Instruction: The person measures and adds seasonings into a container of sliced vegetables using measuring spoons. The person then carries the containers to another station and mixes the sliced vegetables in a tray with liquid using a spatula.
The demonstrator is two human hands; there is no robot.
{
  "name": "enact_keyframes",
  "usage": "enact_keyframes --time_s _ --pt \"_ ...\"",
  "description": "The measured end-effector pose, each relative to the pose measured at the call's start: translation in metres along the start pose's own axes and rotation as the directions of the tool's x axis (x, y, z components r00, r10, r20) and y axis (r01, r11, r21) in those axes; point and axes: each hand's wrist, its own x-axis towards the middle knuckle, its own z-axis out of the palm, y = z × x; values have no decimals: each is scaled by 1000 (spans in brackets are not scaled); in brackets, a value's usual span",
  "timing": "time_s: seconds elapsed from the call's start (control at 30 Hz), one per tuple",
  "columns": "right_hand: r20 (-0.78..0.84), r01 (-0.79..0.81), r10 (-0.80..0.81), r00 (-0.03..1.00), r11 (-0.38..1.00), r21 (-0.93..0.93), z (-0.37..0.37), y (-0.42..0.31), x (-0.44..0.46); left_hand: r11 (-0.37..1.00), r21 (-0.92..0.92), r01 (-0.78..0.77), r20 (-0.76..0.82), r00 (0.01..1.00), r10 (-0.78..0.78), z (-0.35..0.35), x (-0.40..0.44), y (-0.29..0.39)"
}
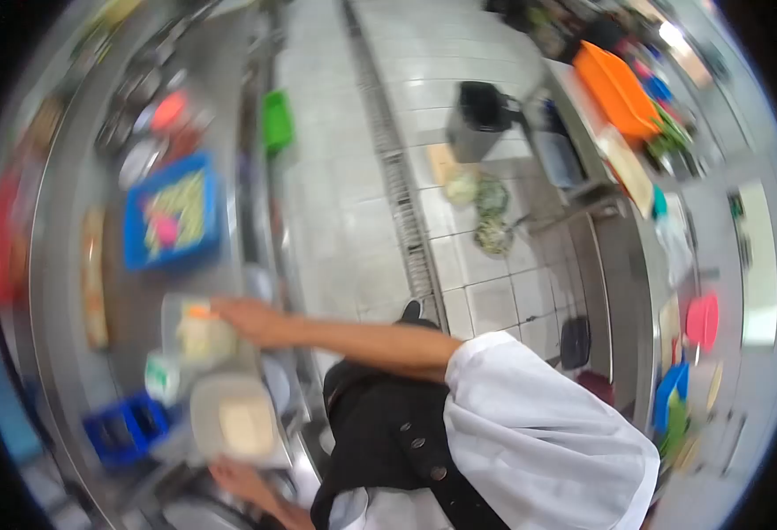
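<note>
My right hand (251, 322) reaches over a clear plastic container (169, 309) on the steel counter. Its fingers are closed on a small orange object (201, 312), which may be a tool's handle; blur hides its kind. Pale, whitish food (201, 340) lies in that container, under the hand. Beside it stands a larger whitish tub (207, 397) with a cream-coloured mass (249, 424) inside. My left hand (238, 480) is at this tub's lower edge, its fingers smeared, so whether it grips the rim is unclear. A small white and green tub (162, 377) sits between the two containers.
A blue crate (132, 238) of chopped pale green food with a pink item stands farther along the counter (128, 327). A dark blue basket (126, 430) is near the tubs. Behind me are a grey bin (477, 132), greens (492, 199) on the floor and an orange crate (616, 91).
</note>
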Motion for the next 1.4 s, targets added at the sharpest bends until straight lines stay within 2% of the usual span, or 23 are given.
enact_keyframes --time_s 0.03,0.07,0.1,0.13,0.17,0.2,0.23,0.3,0.33,0.47,0.63,0.67,0.7,0.73,0.8,0.9,1.0,1.07,1.13,1.17,1.23,1.3,1.4 --pt "107 -289 269 957 914 285 -63 -28 7 1000 -13 18 53 998 -17 6 -5 20" --pt "0 -293 332 943 833 469 -80 -23 3 995 -10 -99 57 993 99 4 6 19" --pt "121 -437 509 852 567 698 -112 -11 -12 977 -15 -210 52 976 211 16 6 28" --pt "291 -507 606 740 219 834 -141 5 -34 958 210 -194 107 979 175 28 -10 72" --pt "262 -466 701 664 113 878 -172 28 -60 881 437 -182 145 981 131 37 -31 119" --pt "250 -403 779 574 3 915 -202 53 -90 804 528 -274 121 961 249 56 -41 140" --pt "157 -323 888 432 -10 946 -232 75 -122 799 516 -309 139 950 278 75 -46 157" --pt "55 -64 947 316 -37 997 -295 120 -192 840 470 -271 256 953 165 114 -56 185" --pt "22 120 965 261 -55 991 -328 130 -222 987 -88 -138 421 892 162 142 -12 112" --pt "-223 431 975 -23 211 877 -451 167 -314 960 -264 -89 603 762 237 243 -56 187" --pt "-637 374 706 -308 706 601 -620 172 -352 931 -366 -2 748 595 295 364 -124 284" --pt "-686 378 637 -352 767 518 -656 177 -358 891 -439 -116 733 527 430 396 -129 289" --pt "-696 375 616 -368 784 495 -694 189 -368 831 -511 -220 706 444 551 423 -137 297" --pt "-731 369 572 -371 814 449 -731 208 -382 865 -494 -94 768 418 484 424 -179 351" --pt "-764 359 511 -395 851 384 -769 228 -402 898 -425 -111 832 342 436 469 -202 367" --pt "-642 202 372 -671 924 325 -833 252 -403 907 -408 -105 868 264 421 532 -247 395" --pt "-732 -64 202 -651 946 318 -888 328 -479 910 -408 -75 895 161 415 568 -305 441" --pt "-813 -663 25 -582 565 492 -896 274 -467 930 -368 -13 929 39 369 581 -328 462" --pt "-901 -917 -311 -303 352 187 -897 261 -507 929 -370 5 929 20 370 585 -351 482" --pt "-957 -956 -258 -134 287 57 -893 233 -528 934 -357 24 934 -13 357 586 -362 490" --pt "-984 -926 51 -170 -350 141 -889 203 -588 935 -354 32 935 -1 354 589 -380 496" --pt "-963 -841 146 -225 -529 116 -874 150 -590 917 -394 58 919 0 394 594 -396 489" --pt "-941 -859 301 -155 -512 -22 -870 141 -625 938 -348 -8 932 103 347 575 -441 502"
